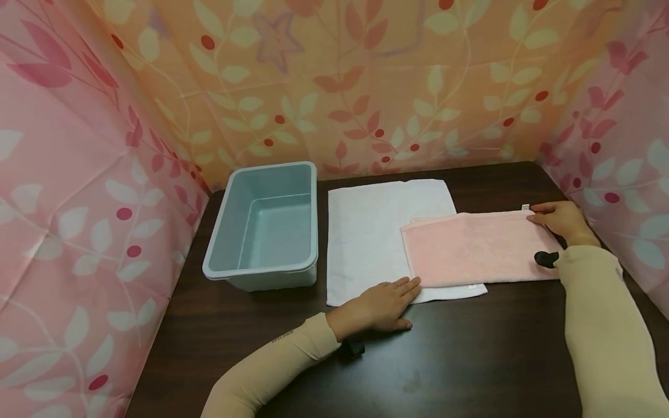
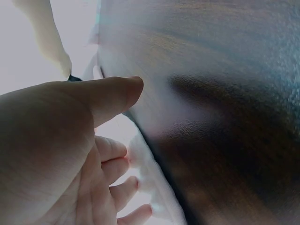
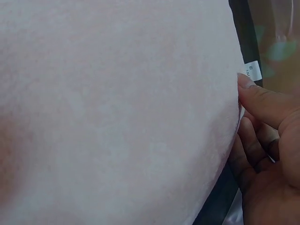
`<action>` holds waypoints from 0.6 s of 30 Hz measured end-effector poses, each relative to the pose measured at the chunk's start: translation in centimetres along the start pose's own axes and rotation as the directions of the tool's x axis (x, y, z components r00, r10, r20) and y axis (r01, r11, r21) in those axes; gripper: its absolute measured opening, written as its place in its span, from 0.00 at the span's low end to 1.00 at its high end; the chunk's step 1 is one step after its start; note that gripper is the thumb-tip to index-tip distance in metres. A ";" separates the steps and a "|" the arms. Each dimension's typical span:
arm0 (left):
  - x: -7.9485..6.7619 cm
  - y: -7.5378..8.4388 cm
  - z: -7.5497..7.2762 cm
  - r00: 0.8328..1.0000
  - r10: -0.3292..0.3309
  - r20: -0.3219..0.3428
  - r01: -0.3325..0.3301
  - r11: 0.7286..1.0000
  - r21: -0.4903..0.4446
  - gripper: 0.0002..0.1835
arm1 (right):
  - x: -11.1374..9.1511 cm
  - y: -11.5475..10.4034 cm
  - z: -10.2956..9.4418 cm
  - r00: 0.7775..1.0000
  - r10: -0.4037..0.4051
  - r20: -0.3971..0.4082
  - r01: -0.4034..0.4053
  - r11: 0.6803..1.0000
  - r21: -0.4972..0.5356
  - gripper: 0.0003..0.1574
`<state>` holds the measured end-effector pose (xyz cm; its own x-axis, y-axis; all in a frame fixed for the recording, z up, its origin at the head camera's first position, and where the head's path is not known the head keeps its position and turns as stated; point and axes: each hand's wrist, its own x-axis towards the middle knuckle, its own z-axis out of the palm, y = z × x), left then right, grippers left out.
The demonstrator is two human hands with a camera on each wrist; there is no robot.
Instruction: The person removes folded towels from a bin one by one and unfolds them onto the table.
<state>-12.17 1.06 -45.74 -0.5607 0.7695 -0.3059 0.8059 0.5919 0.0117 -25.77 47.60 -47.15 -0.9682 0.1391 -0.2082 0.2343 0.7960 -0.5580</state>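
A pink towel (image 1: 481,249), folded into a rectangle, overlaps the right part of a flat white towel (image 1: 373,244) on the table. My right hand (image 1: 564,222) pinches the pink towel's far right corner between thumb and fingers, beside a small white tag (image 3: 253,71). In the right wrist view the pink cloth (image 3: 117,112) fills most of the picture, its edge lifted at the thumb. My left hand (image 1: 384,305) lies with straight fingers at the near left corner of the pink towel, fingertips on the cloth's edge, thumb spread over the dark table.
A light blue-grey plastic basin (image 1: 313,255) stands on the left of the dark wooden table (image 1: 460,360), its inside bare. Floral curtains (image 1: 366,87) hang behind the table and along both sides. Black straps show at both wrists.
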 end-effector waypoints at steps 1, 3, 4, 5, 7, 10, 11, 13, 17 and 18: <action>0.0 0.0 0.0 1.000 0.000 -0.001 0.000 1.000 0.000 0.43 | 0.1 0.0 0.0 1.000 0.002 0.006 -0.002 1.000 0.002 0.46; -0.1 0.0 0.0 1.000 0.000 -0.002 0.000 1.000 -0.001 0.43 | 0.1 0.0 0.0 1.000 -0.005 0.001 0.005 1.000 0.005 0.45; -0.1 0.0 -0.1 1.000 -0.001 -0.002 0.001 1.000 -0.003 0.43 | 0.2 0.0 0.0 1.000 -0.010 -0.006 0.010 1.000 0.006 0.45; -0.1 0.0 -0.1 1.000 -0.002 -0.002 0.002 1.000 -0.004 0.43 | 0.1 -0.1 0.0 1.000 -0.008 -0.010 0.008 1.000 0.013 0.44; -0.1 0.0 -0.1 1.000 -0.005 0.000 0.005 1.000 -0.012 0.43 | 0.0 -0.2 0.1 0.999 -0.010 -0.033 0.010 1.000 0.016 0.41; -0.1 0.0 -0.1 1.000 -0.008 0.002 0.008 1.000 -0.019 0.43 | 0.0 -0.5 0.2 0.997 -0.013 -0.073 0.014 1.000 0.010 0.36; -0.1 0.0 0.0 1.000 -0.010 0.004 0.010 1.000 -0.020 0.44 | 0.0 -0.5 0.3 0.996 -0.008 -0.084 0.009 1.000 0.010 0.35; 0.0 0.0 0.0 1.000 -0.011 0.004 0.011 1.000 -0.020 0.44 | 0.0 -0.6 0.3 0.995 -0.010 -0.103 0.011 1.000 0.009 0.33; 0.1 0.0 0.2 1.000 -0.009 -0.001 0.009 1.000 -0.011 0.44 | 0.0 -0.5 0.2 0.993 0.004 -0.118 -0.001 0.999 0.032 0.32; 0.1 0.0 0.3 1.000 -0.007 -0.002 0.007 1.000 -0.009 0.44 | 0.0 -0.5 0.2 0.993 0.004 -0.120 0.000 0.999 0.037 0.31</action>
<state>-12.16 1.08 -46.02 -0.5671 0.7656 -0.3039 0.7999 0.5998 0.0185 -25.90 47.10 -47.00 -0.9707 0.2120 -0.1130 0.2374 0.7736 -0.5876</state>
